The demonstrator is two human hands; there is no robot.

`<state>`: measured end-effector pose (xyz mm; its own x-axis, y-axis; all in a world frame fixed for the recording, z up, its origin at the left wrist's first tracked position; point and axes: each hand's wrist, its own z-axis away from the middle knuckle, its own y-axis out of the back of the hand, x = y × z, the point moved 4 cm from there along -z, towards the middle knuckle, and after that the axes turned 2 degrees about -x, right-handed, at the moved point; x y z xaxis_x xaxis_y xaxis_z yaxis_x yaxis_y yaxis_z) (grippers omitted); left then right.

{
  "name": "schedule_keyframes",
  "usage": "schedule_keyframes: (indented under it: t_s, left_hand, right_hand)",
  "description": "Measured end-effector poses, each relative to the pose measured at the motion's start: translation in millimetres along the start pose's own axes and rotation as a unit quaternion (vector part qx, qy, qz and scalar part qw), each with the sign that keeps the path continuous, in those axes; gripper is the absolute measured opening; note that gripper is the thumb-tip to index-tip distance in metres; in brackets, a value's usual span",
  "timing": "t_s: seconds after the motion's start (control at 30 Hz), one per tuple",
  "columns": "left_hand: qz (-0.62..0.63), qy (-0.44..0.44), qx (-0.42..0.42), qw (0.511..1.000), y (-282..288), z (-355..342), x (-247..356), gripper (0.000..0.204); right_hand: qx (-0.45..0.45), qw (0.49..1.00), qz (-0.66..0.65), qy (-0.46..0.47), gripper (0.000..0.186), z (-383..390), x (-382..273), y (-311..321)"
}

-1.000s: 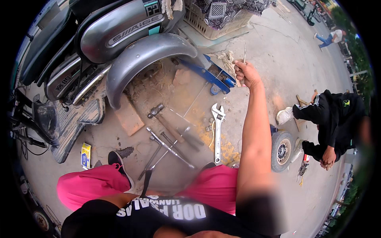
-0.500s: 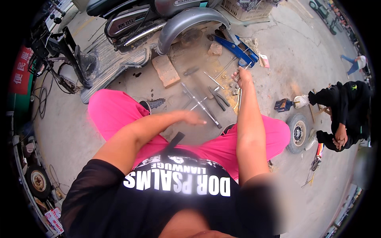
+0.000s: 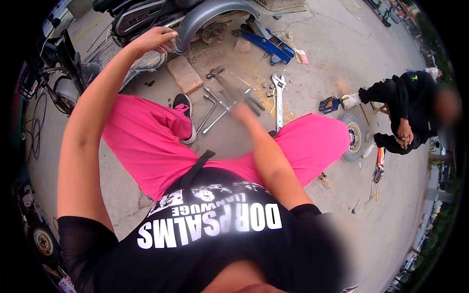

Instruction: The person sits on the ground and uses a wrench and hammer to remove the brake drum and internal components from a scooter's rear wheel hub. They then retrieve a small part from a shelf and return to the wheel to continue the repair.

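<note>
My left hand (image 3: 159, 40) is raised at the grey fender (image 3: 215, 13) of a vehicle, its fingers loosely extended and apparently empty. Whether the fingertips touch the fender I cannot tell. My right hand (image 3: 239, 112) is smeared by motion above the tools on the ground, its fingers unreadable. Under and around it lie a hammer (image 3: 215, 72), a cross-shaped lug wrench (image 3: 221, 101) and pliers (image 3: 255, 101), partly covered by the hand. An L-shaped wrench (image 3: 209, 113) is to their left. A large adjustable wrench (image 3: 279, 100) rests farther right, apart from both hands.
A brick (image 3: 185, 74) and a blue floor jack (image 3: 268, 46) sit beside a bare wheel hub (image 3: 215, 32). At right, a seated person in black (image 3: 405, 107) has a wheel (image 3: 354, 137) and a dark blue box (image 3: 330, 104) nearby. My shoe (image 3: 182, 105) stands left of the tools.
My left hand has swung up and left to the fender. My right hand has left the spot near the jack and come down left over the tools. The adjustable wrench now shows fully.
</note>
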<state>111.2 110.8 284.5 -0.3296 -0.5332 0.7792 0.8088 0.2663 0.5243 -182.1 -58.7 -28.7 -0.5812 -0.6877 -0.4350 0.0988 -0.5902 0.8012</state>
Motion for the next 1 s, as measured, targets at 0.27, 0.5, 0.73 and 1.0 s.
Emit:
schedule_keyframes:
  t_s: [0.27,0.5,0.73,1.0]
  left_hand:
    - [-0.204,-0.080,-0.235,0.947,-57.2,-18.3,8.6,0.038]
    - [-0.205,-0.285,-0.196,0.916,-87.2,-1.3,92.5,0.038]
    - [-0.168,-0.238,-0.063,0.954,-37.9,4.8,71.8,0.036]
    - [-0.116,-0.133,0.089,0.980,6.8,-28.6,-3.1,0.050]
  right_hand:
    - [-0.018,0.973,-0.190,-0.130,0.039,97.2,-44.3,6.5]
    - [0.022,0.896,-0.410,-0.168,0.028,42.3,-39.6,4.4]
    - [-0.021,0.892,-0.433,-0.125,0.032,-27.0,-69.8,25.6]
    - [0.088,0.983,-0.159,-0.007,0.040,-169.5,-14.7,21.4]
